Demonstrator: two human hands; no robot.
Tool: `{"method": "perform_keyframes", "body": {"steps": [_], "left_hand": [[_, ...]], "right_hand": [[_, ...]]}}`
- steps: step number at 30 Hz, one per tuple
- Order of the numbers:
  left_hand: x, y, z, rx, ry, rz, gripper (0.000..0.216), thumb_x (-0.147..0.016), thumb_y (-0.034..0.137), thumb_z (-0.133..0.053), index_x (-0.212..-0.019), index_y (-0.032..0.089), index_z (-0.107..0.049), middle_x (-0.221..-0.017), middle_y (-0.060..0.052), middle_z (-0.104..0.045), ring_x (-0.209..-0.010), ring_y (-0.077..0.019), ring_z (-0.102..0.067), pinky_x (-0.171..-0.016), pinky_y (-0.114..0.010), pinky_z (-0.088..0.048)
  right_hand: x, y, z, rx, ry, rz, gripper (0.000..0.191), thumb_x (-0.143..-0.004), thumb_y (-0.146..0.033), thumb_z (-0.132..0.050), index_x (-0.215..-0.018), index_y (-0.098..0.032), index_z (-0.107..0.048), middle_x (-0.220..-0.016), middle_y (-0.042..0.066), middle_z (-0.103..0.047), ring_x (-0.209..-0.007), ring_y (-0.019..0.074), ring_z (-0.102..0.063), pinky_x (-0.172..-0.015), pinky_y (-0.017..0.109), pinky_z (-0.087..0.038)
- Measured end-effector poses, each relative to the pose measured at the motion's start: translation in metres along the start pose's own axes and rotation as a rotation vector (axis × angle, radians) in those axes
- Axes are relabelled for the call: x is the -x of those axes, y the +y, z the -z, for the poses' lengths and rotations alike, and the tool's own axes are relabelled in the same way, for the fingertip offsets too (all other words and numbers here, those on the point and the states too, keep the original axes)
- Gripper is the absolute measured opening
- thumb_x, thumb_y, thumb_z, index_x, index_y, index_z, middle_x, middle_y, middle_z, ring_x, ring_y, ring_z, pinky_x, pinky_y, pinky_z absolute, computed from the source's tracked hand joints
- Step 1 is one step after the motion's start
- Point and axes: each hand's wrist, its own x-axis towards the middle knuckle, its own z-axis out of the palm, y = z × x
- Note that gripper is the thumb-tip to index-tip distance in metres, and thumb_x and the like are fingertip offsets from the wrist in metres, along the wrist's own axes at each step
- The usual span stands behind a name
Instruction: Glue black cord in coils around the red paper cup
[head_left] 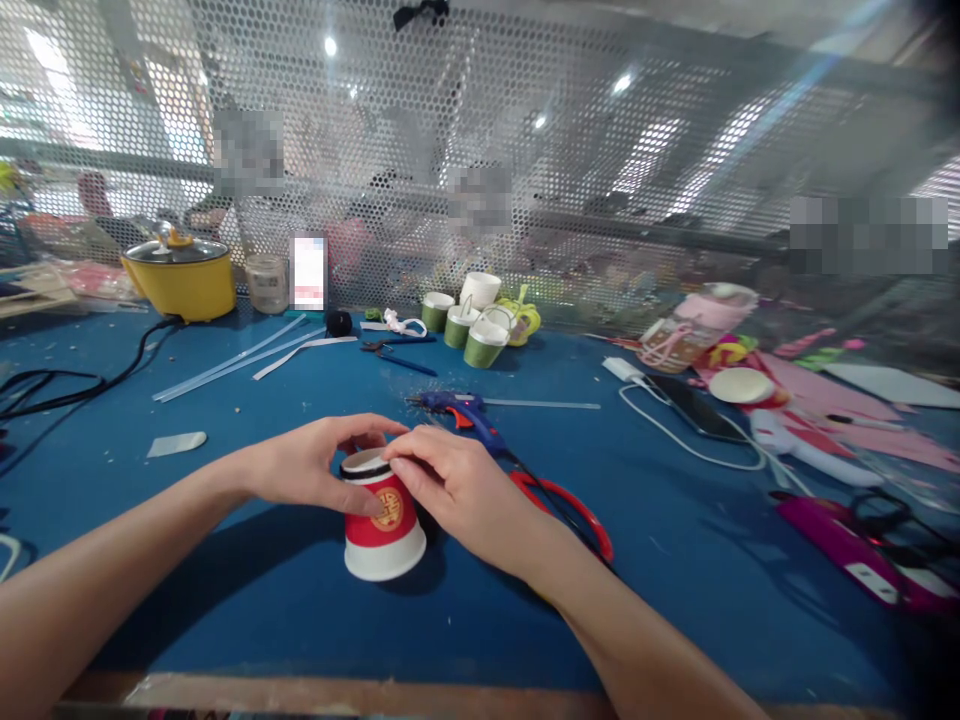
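Head cam: L hand (311,462) fingers grip red cup (382,535); R hand (469,485) at black band (358,473), 2 o'clock, pinch unclear. Prob. seating band; next needs even pressure.

The bare left forearm (142,545) slants in from the lower left, and the bare right forearm (600,620) from the lower right. The bare left hand (311,465) arches, its fingers (369,424) curved over and its thumb (360,499) stretched rightward below them. The bare right hand (457,480) bends its fingers leftward, thumb beneath, and the two hands' fingers come close together at the top.
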Motion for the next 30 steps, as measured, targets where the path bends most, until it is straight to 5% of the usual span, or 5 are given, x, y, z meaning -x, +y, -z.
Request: {"method": "perform_keyframes", "body": {"steps": [17,22,30], "left_hand": [[-0.003,-0.013,-0.001,0.412,-0.107,-0.111,0.058,-0.067,0.011,-0.069,-0.12,0.022,-0.046,-0.123,-0.008,-0.053,-0.114,-0.0218,-0.049,-0.097,-0.04,-0.038],[-0.001,-0.009,0.001,0.29,-0.048,-0.088,0.061,-0.068,0.017,-0.068,-0.123,0.02,-0.042,-0.124,-0.01,-0.051,-0.115,-0.0231,-0.048,-0.098,-0.041,-0.037],[0.006,0.006,0.004,-0.157,0.097,0.011,0.056,-0.073,0.031,-0.062,-0.125,0.023,-0.041,-0.1,-0.005,-0.058,-0.093,-0.0208,-0.055,-0.081,-0.037,-0.046]], "right_hand": [[0.001,0.003,0.003,-0.026,-0.019,-0.013,0.019,-0.084,-0.013,-0.045,-0.09,-0.018,-0.061,-0.093,0.004,-0.067,-0.086,0.0145,-0.062,-0.077,0.028,-0.048],[0.001,0.0,0.001,0.026,-0.007,0.0,0.02,-0.086,-0.012,-0.042,-0.089,-0.018,-0.061,-0.09,0.005,-0.066,-0.085,0.015,-0.061,-0.077,0.029,-0.048],[0.004,-0.005,-0.001,0.126,-0.004,0.078,0.018,-0.086,-0.011,-0.044,-0.089,-0.017,-0.06,-0.083,0.005,-0.063,-0.08,0.0151,-0.058,-0.072,0.027,-0.048]]}}
